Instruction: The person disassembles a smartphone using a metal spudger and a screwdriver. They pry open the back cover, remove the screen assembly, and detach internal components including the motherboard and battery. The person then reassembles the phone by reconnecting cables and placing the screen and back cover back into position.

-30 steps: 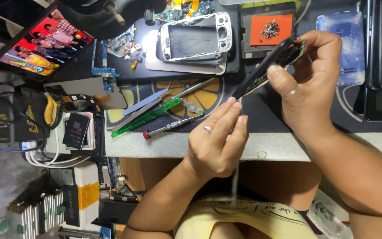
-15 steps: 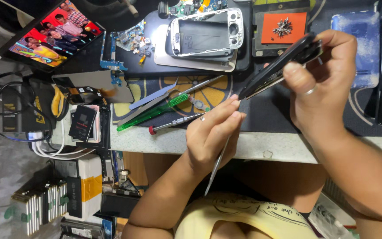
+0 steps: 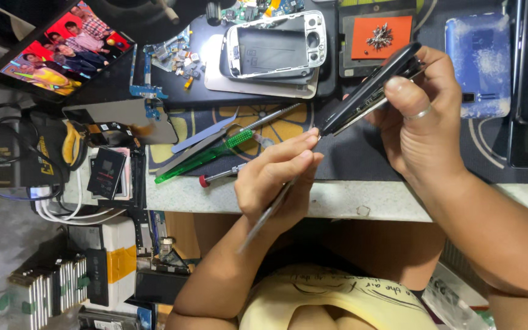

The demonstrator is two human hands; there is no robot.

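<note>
Phone (image 3: pixel 371 88) pinched in right hand (image 3: pixel 420 122), left hand (image 3: pixel 276 177) probing, screwdrivers (image 3: pixel 206 156) beside

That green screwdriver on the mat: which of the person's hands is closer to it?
Left. The left hand, holding a thin metal tool, sits just right of the green screwdriver. The right hand holds a dark phone farther off.

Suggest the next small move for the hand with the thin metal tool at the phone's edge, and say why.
Probably ease the tool tip along the seam. The left hand holds the thin metal tool with its tip at the lower end of the dark phone, which the right hand grips tilted above the mat.
</note>
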